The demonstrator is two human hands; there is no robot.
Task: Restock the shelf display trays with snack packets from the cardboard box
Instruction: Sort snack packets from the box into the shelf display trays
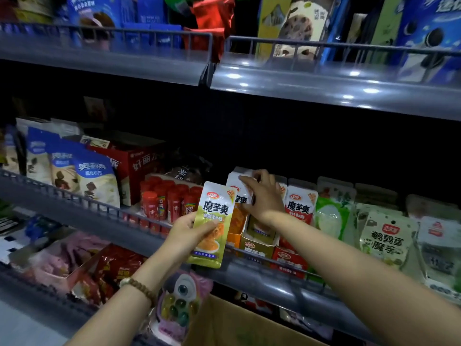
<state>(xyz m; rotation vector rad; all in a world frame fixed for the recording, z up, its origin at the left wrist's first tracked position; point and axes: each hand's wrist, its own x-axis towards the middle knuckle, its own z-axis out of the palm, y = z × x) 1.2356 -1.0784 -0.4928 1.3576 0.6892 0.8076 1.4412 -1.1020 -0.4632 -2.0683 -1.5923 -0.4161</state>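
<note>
— While the left hand (pixel 185 233) is up in front of the shelf, what has it got?

— One green packet (pixel 212 221), upright, label facing the camera. The thumb lies across the lower front and the other fingers wrap behind it, so it is firmly grasped. A beaded bracelet (pixel 141 287) sits on that wrist.

— Where is that packet compared with the trays?

— On the near side of the grey shelf edge (pixel 99 221), just left of the orange tray (pixel 233 239) and partly covering it in this view. It is not inside any tray.

— And the right hand (pixel 264 196)?

— It reaches farther in, its wrist passing above the olive tray (pixel 257 245). The fingers curl over the tops of the white-topped packets (pixel 239 188) that stand in the orange tray, with the thumb on their left side. It is gripping them.

— Anything to the right of that?

— A red tray (pixel 289 260) with white-and-red packets (pixel 299 203) standing in it, then pale green packets (pixel 384 236) farther right. Left of the trays stand red tubes (pixel 162 198).

— The cardboard box (pixel 237 325)?

— Near and low, under the shelf edge, between the two forearms. I cannot tell what is in it.
</note>
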